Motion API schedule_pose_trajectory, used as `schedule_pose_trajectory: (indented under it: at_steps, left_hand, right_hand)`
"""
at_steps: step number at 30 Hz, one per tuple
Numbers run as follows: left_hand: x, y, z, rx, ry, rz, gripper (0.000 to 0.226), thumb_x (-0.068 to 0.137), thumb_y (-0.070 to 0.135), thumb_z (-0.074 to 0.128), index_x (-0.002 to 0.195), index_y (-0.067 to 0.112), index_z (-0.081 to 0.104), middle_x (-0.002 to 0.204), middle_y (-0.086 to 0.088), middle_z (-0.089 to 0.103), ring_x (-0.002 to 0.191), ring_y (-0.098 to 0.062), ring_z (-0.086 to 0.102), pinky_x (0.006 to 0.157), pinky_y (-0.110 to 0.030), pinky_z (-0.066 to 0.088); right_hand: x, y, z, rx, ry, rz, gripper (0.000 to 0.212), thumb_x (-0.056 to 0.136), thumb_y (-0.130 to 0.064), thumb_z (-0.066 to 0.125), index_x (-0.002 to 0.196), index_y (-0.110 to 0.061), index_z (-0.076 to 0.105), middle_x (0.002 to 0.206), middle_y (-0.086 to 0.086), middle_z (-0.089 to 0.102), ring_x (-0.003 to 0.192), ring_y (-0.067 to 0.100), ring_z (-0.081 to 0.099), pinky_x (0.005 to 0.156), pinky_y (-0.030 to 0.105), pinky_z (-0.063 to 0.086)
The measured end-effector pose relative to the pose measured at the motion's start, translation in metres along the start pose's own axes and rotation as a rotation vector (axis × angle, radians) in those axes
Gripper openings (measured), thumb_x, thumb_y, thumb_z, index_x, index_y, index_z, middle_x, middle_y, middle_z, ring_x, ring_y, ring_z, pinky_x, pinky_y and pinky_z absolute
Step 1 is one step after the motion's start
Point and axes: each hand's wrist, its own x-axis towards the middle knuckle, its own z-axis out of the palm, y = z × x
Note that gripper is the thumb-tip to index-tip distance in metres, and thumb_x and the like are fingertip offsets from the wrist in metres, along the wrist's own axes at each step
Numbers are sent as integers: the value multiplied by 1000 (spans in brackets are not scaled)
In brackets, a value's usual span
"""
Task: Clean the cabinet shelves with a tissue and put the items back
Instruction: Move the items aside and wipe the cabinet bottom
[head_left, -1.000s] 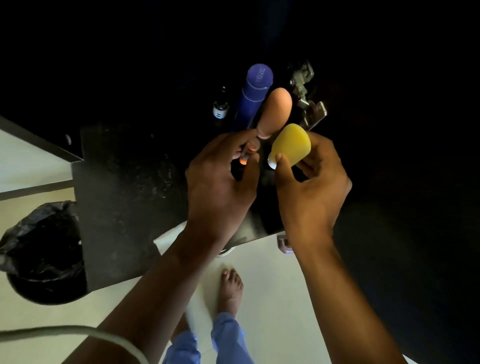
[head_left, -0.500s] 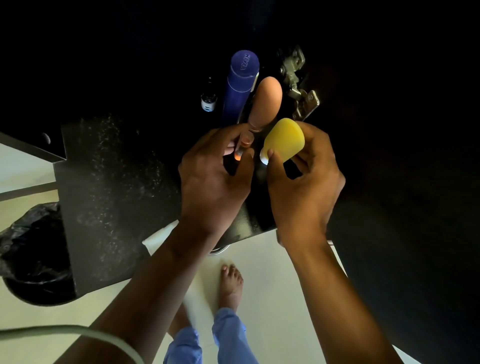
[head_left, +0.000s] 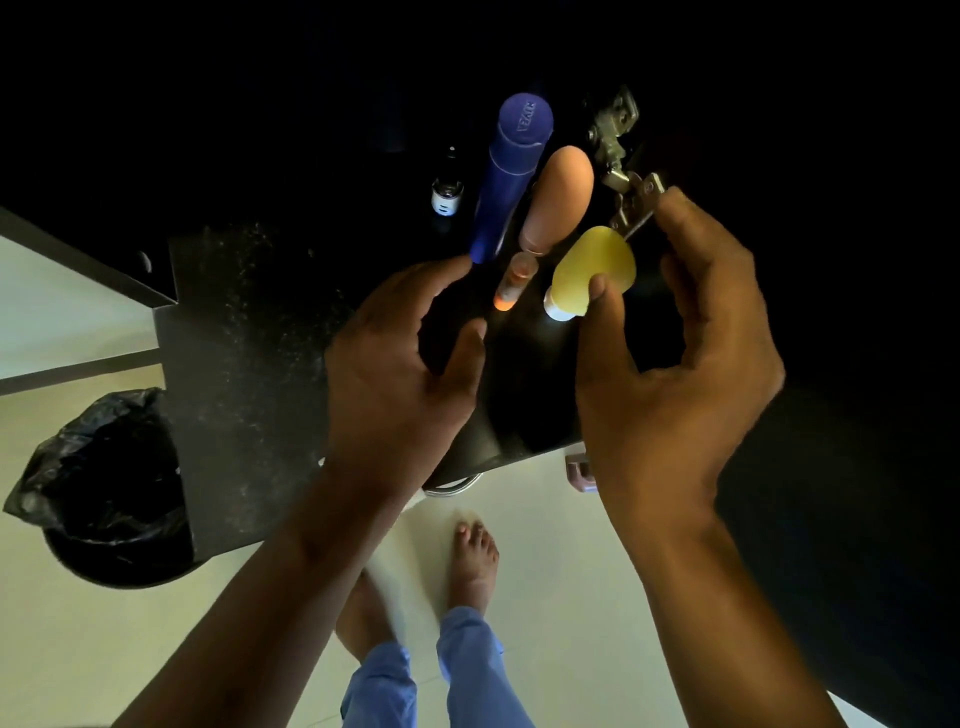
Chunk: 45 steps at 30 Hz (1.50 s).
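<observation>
Head view. The setting is a dim cabinet interior seen from above, over a pale tiled floor (head_left: 545, 571). The dark shelf (head_left: 249, 338) runs from 9 o'clock to the centre; its surface shows pale specks toward 10 o'clock. A metal door hinge (head_left: 615, 140) sits at 1 o'clock. A bin lined with a black bag (head_left: 104, 488) stands on the floor at 8 o'clock.

Task status, as a judgement: the return phase is under way. Four items already stand on the shelf near 12 o'clock: a small dark bottle (head_left: 447, 189), a tall blue container (head_left: 511, 171), a peach-coloured bottle (head_left: 561, 200) just right of the blue one, and a slim orange-tipped tube (head_left: 511, 283) in front of both. No tissue is visible, so whether wiping is complete cannot be confirmed; the specks suggest some residue remains at the shelf's left part.

Hand pose. The left hand (head_left: 400, 374) is at centre, palm down, fingers loosely curled and spread, holding nothing; its fingertips lie just beside the base of the blue container and the tube. The right hand (head_left: 675, 364) is at 3 o'clock, raised, with thumb and fingers pinching a yellow bottle (head_left: 595, 273) with a white cap pointing toward 7 o'clock. This bottle is tilted, near the peach-coloured bottle; whether it touches the shelf cannot be determined.
</observation>
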Motion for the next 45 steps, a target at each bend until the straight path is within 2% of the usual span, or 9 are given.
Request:
schedule_pose_trajectory:
  at_steps: [3, 5, 10, 14, 17, 24, 32, 38, 45]
  left_hand:
    - [-22, -4, -37, 171, -94, -80, 57, 94, 42, 67, 146, 23, 57, 146, 5, 61, 128, 2, 52, 101, -9, 41]
    - [-37, -10, -60, 288, -172, -113, 65, 95, 50, 63, 153, 24, 49, 153, 2, 54, 132, 1, 45, 103, -5, 28]
    - [-71, -26, -96, 521, -183, -221, 65, 95, 35, 63, 155, 22, 42, 158, -3, 49, 143, -24, 48, 111, -32, 33]
    - [-85, -39, -101, 608, -150, -190, 57, 95, 18, 64, 150, 11, 51, 155, -11, 52, 148, -33, 44, 119, -40, 30]
    - [-86, -43, -100, 628, -148, -205, 57, 96, 22, 59, 150, 8, 51, 156, -14, 50, 150, -35, 41, 121, -40, 25]
    - [-75, -37, -98, 654, -172, -186, 53, 100, 33, 41, 146, 12, 53, 153, -12, 51, 143, -32, 47, 117, -44, 40]
    - [-73, -43, -98, 531, -93, -190, 48, 99, 22, 47, 143, 10, 58, 148, -8, 57, 140, -25, 49, 117, -29, 31]
    - [-77, -50, -106, 410, 8, -216, 46, 98, 19, 46, 141, 10, 62, 143, -5, 61, 130, -20, 58, 108, -28, 43]
    - [-88, -55, -98, 505, -28, -170, 46, 99, 19, 53, 143, 6, 60, 150, -11, 56, 142, -25, 49, 119, -27, 31]
  right_hand:
    - [-16, -20, -2, 89, -58, -98, 35, 91, 4, 71, 126, 7, 65, 131, 17, 66, 128, 26, 63, 104, 47, 53]
    - [-36, -30, 4, 120, -172, -149, 30, 91, 4, 71, 121, 6, 69, 127, 17, 69, 123, 28, 66, 102, 46, 54]
    - [-95, -29, 23, 25, -518, -262, 21, 93, -8, 73, 113, -6, 78, 121, 6, 75, 109, 19, 73, 92, 34, 59]
    - [-128, -24, 25, -54, -640, -317, 25, 97, -20, 64, 116, -11, 77, 125, 4, 74, 114, 19, 71, 100, 34, 58]
    - [-143, -21, 26, -135, -691, -362, 39, 106, -33, 49, 118, -9, 77, 129, 7, 72, 121, 25, 69, 103, 39, 57]
    - [-118, -18, 35, -267, -670, -280, 37, 100, -25, 62, 129, -4, 69, 137, 12, 66, 129, 26, 60, 110, 34, 48]
    - [-75, -25, 97, -207, -581, -261, 34, 99, -21, 62, 126, -2, 70, 131, 13, 68, 122, 28, 63, 106, 31, 49]
    - [-131, -40, 51, -167, -816, -381, 36, 98, -29, 65, 128, -11, 71, 136, 4, 67, 127, 17, 59, 115, 13, 31]
    - [-95, -7, 34, -348, -595, -175, 40, 99, -30, 61, 131, -7, 68, 135, 10, 68, 125, 24, 63, 105, 37, 53]
